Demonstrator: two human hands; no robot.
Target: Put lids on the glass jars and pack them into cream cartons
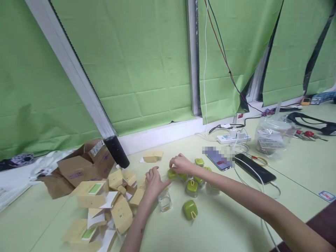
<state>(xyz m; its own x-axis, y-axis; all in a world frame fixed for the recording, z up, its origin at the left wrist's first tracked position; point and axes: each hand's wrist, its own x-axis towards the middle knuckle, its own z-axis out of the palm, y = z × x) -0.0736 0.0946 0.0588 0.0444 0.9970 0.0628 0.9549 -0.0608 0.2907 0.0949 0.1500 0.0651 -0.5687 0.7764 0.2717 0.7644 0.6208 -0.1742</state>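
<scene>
My right hand [181, 163] reaches across with fingers curled down onto a small green-lidded jar [172, 174]. My left hand [154, 182] is open just left of it, thumb stretched toward that lid, its fingers apart. Below the left hand stands a clear glass jar [165, 203] without a lid. Several more green-lidded jars sit under and around my right forearm, among them one with a yellow loop [192, 187]. Nearer to me a green lid with a yellow loop [190, 210] lies tilted on the table [217, 224].
Opened small cardboard boxes [122, 213] are piled at left, before a larger brown carton [81, 162] and a black cylinder [117, 151]. Rightward lie two phones, a black one [254, 168] with a cable, a power strip [233, 137] and a plastic bag [273, 134].
</scene>
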